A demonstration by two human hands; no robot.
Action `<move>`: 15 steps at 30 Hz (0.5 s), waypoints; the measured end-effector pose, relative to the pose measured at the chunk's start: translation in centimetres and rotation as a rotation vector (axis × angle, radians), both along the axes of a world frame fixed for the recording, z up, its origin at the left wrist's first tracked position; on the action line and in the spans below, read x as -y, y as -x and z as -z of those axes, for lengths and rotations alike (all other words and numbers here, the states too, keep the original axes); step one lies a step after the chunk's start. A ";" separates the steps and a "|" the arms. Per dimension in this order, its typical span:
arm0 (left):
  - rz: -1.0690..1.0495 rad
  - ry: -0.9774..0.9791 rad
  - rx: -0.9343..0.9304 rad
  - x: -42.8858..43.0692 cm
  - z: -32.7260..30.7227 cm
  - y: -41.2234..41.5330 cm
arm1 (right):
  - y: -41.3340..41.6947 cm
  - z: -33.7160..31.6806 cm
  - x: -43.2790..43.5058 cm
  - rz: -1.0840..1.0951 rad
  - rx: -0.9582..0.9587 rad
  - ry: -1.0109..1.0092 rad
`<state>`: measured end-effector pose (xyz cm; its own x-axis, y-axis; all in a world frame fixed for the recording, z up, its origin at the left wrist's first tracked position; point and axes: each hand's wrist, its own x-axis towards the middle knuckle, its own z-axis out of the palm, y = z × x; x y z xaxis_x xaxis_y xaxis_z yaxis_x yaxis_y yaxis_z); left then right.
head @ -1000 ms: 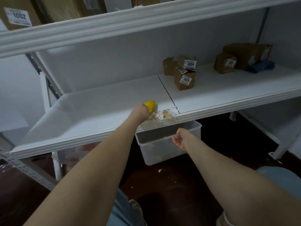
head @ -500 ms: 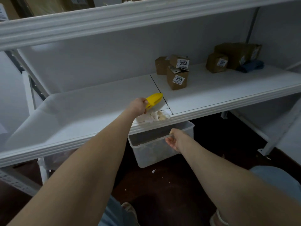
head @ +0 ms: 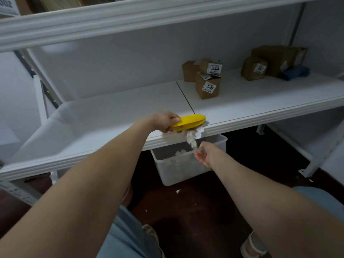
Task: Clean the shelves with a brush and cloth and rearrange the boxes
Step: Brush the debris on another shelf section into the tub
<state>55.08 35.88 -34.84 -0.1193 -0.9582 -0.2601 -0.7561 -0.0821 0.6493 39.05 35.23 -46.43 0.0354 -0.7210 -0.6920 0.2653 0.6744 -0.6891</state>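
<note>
**Q:** Failure risk at this step?

**A:** Spillage. The left hand point(head: 164, 122) grips the yellow brush point(head: 189, 121) directly above the bin point(head: 222, 140) and pushes paper scraps point(head: 193, 136) off the shelf point(head: 104, 123) lip. The right hand point(head: 204, 155) holds the bin by its near rim, unaided. If the bin tilts or drifts sideways, the scraps will likely miss it. One stray scrap point(head: 178, 191) lies on the floor point(head: 195, 220) in front of the bin.

**Q:** Surface and surroundings?

**A:** The shelf is white and smooth, with a seam above the bin. Labelled boxes point(head: 208, 86) stand above and behind the bin. The blue cloth point(head: 296, 72) lies far right of the bin. The floor is dark and the room is dim.
</note>
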 end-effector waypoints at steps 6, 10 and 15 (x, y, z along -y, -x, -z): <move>-0.262 0.265 0.151 0.5 0.9 -1.4 | 0.2 -0.1 -0.1 0.000 -0.014 -0.011; -0.297 0.210 0.385 0.5 1.9 -0.8 | 0.1 -0.1 0.0 0.000 -0.004 -0.009; -0.084 0.066 0.047 -0.8 1.3 1.3 | -0.4 -0.1 0.2 0.008 -0.010 -0.008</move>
<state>53.76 36.67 -36.10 -0.0267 -0.9794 -0.2000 -0.7783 -0.1052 0.6190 39.42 35.05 -46.32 0.0229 -0.7158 -0.6979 0.2640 0.6777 -0.6863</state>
